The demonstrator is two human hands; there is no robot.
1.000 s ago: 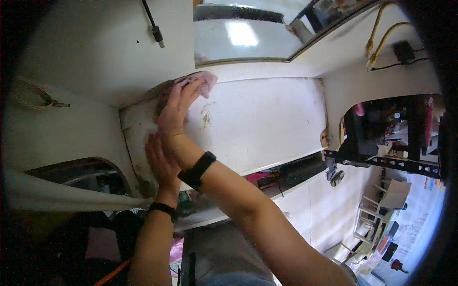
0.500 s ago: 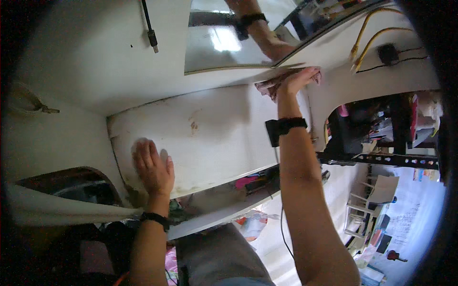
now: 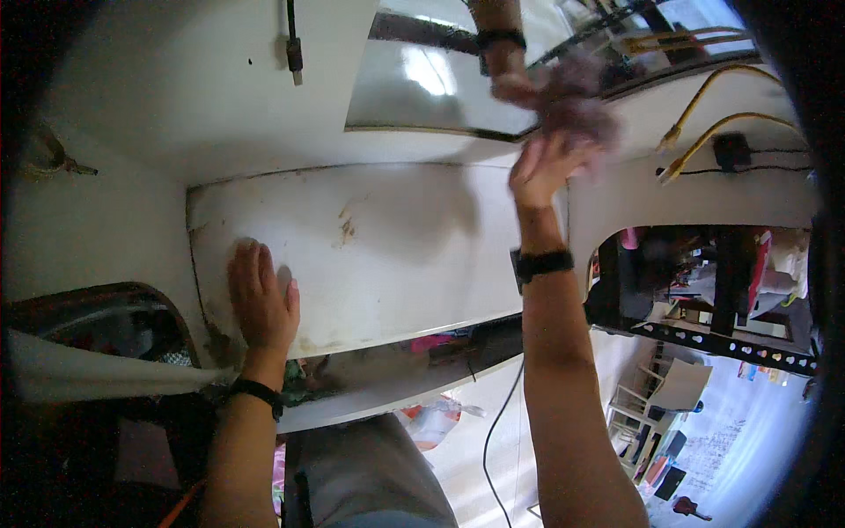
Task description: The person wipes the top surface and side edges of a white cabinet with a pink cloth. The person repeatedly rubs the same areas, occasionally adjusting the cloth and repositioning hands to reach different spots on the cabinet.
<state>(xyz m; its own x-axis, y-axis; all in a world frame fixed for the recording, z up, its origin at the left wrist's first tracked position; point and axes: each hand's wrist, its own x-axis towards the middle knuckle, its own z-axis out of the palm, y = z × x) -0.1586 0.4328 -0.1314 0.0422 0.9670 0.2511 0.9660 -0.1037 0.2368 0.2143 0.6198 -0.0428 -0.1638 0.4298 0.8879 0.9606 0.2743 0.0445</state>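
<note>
My left hand (image 3: 264, 304) lies flat on the left part of a white shelf (image 3: 396, 255), fingers stretched out. My right hand (image 3: 544, 172) is at the shelf's far right corner, raised at the lower edge of a mirror (image 3: 400, 106). It grips a crumpled brownish-pink cloth (image 3: 585, 128), smeared by motion. The mirror reflects a hand and wristband, so cloth and reflection partly run together. Brown stains (image 3: 346, 227) mark the shelf's middle, and grime lines its back and left edges.
A cable with a metal plug (image 3: 295, 62) hangs at the upper left. Yellow cables (image 3: 704, 132) and a black adapter (image 3: 731, 151) hang on the right wall. Side openings flank the shelf; the right one (image 3: 695, 273) shows cluttered shelves. Below is an open compartment (image 3: 387, 374) with items inside.
My right hand has lifted the cloth from the shelf's back right corner up toward the mirror. My left hand stays flat on the shelf. The whole view has shifted slightly.
</note>
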